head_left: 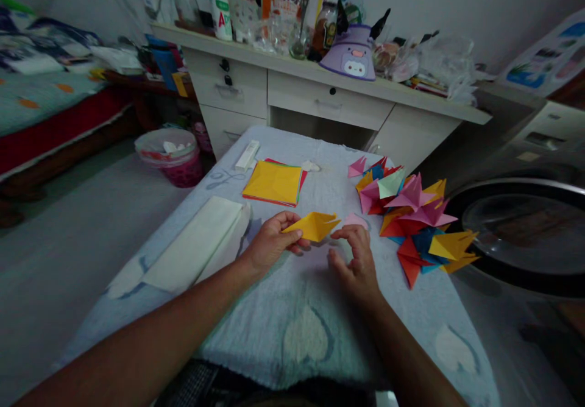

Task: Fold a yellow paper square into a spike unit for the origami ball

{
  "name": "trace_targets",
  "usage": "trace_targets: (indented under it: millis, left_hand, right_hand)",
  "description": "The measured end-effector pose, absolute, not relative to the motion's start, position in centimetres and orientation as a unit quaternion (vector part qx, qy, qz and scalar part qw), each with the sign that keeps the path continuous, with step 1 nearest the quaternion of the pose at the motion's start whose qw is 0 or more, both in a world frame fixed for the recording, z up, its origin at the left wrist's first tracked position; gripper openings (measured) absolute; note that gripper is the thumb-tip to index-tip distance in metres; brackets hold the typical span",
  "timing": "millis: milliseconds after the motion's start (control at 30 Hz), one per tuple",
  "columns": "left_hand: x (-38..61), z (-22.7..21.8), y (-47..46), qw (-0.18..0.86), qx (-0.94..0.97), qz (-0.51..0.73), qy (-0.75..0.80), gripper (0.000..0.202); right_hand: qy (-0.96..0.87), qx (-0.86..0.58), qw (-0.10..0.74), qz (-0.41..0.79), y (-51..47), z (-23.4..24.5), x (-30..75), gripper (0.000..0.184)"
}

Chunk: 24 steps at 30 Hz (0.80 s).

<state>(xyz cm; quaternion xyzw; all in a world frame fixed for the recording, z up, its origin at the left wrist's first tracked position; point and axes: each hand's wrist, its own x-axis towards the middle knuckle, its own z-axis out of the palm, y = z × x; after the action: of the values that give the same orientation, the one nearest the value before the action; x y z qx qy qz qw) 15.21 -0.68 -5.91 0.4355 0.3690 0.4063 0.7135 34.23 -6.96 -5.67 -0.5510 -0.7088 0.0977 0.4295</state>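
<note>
Pinched in my left hand (280, 236) is a folded yellow origami piece (315, 226), its narrow tips pointing right. My right hand (357, 261) hovers just right of those tips, thumb and index finger apart, with nothing between them. Behind my right hand a small pink paper piece (355, 220) lies partly hidden on the cloth. A stack of square coloured paper (273, 181), yellow on top, rests beyond my left hand. To the right spreads a pile of folded paper pieces (414, 203) in pink, red, blue, yellow and pale green.
A pale cloth (306, 334) covers the table. Left of my hands lies a long folded cream sheet (196, 242); a small white box (247, 155) sits farther back. Beyond stands a cluttered white cabinet (329, 96). A pink bin (183, 166) is on the floor, and a front-loading machine (539, 151) stands at right.
</note>
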Motion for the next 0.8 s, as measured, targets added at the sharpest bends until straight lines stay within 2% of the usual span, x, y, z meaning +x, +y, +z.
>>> trace_targets:
  millis: [133,267,567,700,800]
  left_hand:
    - [15.5,-5.9,-1.3,0.724,0.460,0.378,0.349,0.027]
    - [15.8,-6.3,-1.7,0.725,0.503,0.333,0.333,0.026]
    - [15.6,-6.9,-1.7,0.721,0.564,0.267,0.301,0.032]
    - [15.5,-7.0,-1.6,0.726,0.564,0.257,0.298,0.034]
    - [15.5,-7.2,-1.5,0.729,0.563,0.255,0.293,0.034]
  right_hand:
    - [-0.711,-0.571,0.400,0.092,-6.9,-6.1,33.8,0.020]
    - [-0.672,-0.574,0.455,0.113,-6.5,-6.8,33.8,0.011]
    - [-0.510,-0.574,0.554,0.322,-5.3,-6.5,35.5,0.018]
    - [-0.491,-0.583,0.572,0.302,-5.5,-4.2,36.9,0.015]
    - [-0.534,-0.597,0.541,0.257,-5.5,-2.2,37.9,0.016]
